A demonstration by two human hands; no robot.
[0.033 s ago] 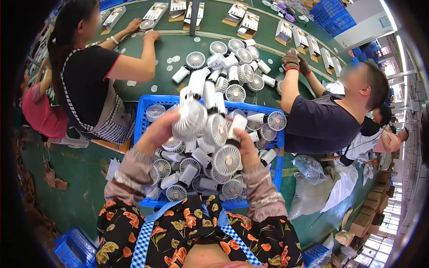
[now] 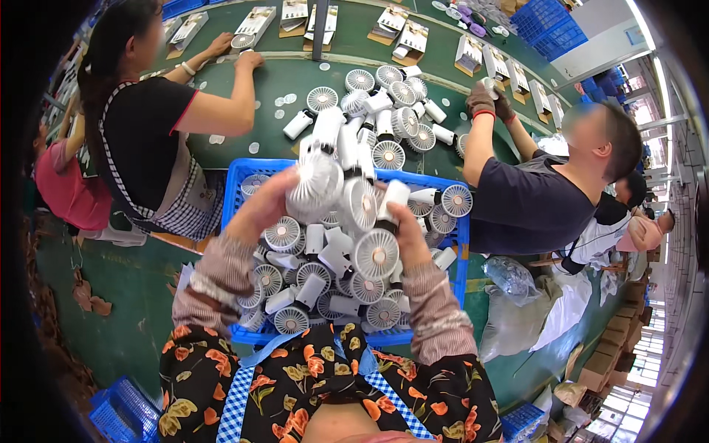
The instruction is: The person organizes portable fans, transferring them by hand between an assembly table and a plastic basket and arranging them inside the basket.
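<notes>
Several white handheld fans are bunched between my two hands, over a blue crate (image 2: 235, 184) filled with more of them. My left hand (image 2: 264, 203) is closed around the caged head of a white fan (image 2: 316, 184), whose handle points away from me. On the right, my right hand (image 2: 410, 232) grips the white handle of another fan (image 2: 377, 253), its round head hanging toward me. Between these two, a further fan (image 2: 360, 204) is wedged in the bunch; what supports it is partly hidden. Beyond the crate lies a pile of fans (image 2: 388, 155) on the green table (image 2: 284, 170).
To the left, a person (image 2: 155, 111) in a checked apron handles a fan by a box (image 2: 255, 22). At right, a gloved person (image 2: 532, 184) holds a small white item. Open boxes (image 2: 410, 40) line the far belt. Plastic sacks (image 2: 513, 317) lie on the right floor.
My hands and the bunched fans have shifted slightly away from me, toward the pile. In the right-hand person's gloves a white item now shows.
</notes>
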